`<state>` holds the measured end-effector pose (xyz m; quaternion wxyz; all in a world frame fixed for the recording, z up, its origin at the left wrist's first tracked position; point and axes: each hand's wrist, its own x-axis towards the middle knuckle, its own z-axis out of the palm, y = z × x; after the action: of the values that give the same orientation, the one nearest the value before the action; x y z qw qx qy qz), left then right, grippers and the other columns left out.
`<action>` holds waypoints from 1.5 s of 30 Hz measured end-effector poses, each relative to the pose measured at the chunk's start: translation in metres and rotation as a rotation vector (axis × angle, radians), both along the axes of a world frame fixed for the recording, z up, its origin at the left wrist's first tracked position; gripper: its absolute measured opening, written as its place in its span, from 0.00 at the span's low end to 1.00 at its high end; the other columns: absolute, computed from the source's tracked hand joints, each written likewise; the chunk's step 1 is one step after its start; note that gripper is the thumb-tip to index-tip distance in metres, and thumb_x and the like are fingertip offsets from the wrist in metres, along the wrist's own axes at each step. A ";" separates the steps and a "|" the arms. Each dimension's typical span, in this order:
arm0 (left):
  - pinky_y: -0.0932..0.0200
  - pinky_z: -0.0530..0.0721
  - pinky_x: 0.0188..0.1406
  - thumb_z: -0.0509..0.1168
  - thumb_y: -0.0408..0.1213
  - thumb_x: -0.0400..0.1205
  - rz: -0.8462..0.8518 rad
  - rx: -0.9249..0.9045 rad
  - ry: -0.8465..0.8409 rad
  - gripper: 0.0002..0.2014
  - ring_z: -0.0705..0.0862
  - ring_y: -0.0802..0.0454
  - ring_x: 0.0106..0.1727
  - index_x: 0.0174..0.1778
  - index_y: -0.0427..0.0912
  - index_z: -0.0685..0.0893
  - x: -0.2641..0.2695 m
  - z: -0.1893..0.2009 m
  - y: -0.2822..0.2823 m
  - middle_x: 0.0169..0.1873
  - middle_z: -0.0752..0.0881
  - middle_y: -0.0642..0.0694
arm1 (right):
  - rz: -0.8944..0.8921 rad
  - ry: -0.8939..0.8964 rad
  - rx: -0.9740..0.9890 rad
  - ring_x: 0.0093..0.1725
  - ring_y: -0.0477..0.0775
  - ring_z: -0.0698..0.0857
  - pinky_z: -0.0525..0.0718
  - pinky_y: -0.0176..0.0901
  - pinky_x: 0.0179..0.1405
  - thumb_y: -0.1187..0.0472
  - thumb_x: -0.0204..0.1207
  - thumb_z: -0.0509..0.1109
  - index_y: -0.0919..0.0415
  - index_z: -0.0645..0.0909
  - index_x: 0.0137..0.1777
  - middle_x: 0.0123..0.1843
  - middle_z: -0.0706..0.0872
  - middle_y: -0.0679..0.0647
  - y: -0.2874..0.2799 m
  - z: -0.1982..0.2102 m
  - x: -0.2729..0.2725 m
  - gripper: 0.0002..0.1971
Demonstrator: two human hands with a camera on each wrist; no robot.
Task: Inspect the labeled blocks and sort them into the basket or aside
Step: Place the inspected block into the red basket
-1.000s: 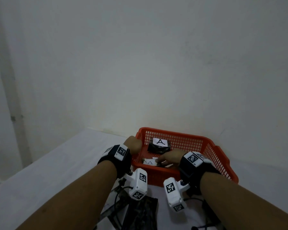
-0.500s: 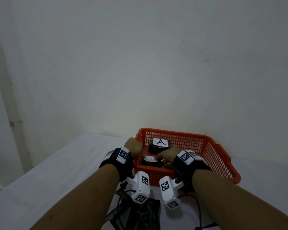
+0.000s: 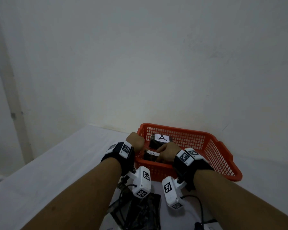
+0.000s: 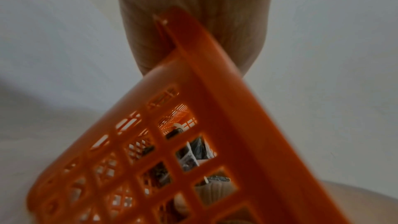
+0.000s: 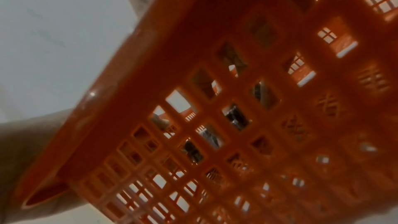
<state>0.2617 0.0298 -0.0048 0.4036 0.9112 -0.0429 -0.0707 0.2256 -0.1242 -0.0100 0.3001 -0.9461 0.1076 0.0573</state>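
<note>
our right hand (image 3: 167, 151) pinches the near labeled block (image 3: 151, 155) inside the orange basket (image 3: 219, 156) (left hand (image 3: 134, 142) grips its rim).

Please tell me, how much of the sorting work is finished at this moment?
Done: one block with an A label lies in the orange basket. In hand: the right hand reaches into the basket at a second labeled block near the front wall; its grip is hidden. The left hand rests at the basket's left rim. Left: dark items lie near the wrists; whether they are blocks is unclear.
</note>
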 end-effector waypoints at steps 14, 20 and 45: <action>0.50 0.85 0.57 0.58 0.29 0.89 0.032 -0.129 0.026 0.16 0.86 0.42 0.48 0.68 0.24 0.81 0.014 -0.012 0.000 0.66 0.85 0.27 | -0.003 -0.154 -0.231 0.60 0.56 0.91 0.91 0.44 0.58 0.66 0.81 0.75 0.63 0.90 0.63 0.63 0.93 0.56 -0.012 -0.016 0.019 0.13; 0.49 0.85 0.58 0.57 0.29 0.89 0.024 -0.173 0.038 0.16 0.87 0.33 0.61 0.68 0.25 0.81 0.011 -0.009 -0.002 0.67 0.85 0.28 | 0.000 -0.143 -0.234 0.62 0.59 0.91 0.90 0.47 0.61 0.68 0.82 0.73 0.68 0.91 0.62 0.65 0.92 0.60 -0.010 -0.014 0.018 0.12; 0.51 0.81 0.58 0.63 0.46 0.86 0.035 0.138 -0.213 0.24 0.84 0.36 0.67 0.66 0.27 0.85 -0.019 0.031 0.037 0.66 0.86 0.31 | 0.074 -0.466 -0.019 0.57 0.44 0.84 0.70 0.21 0.39 0.59 0.74 0.82 0.53 0.86 0.69 0.64 0.87 0.49 0.002 0.063 -0.136 0.22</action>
<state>0.2425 0.0667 0.0265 0.3344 0.9397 -0.0646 0.0310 0.0892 -0.1221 0.0527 0.3054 -0.9399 0.0013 -0.1528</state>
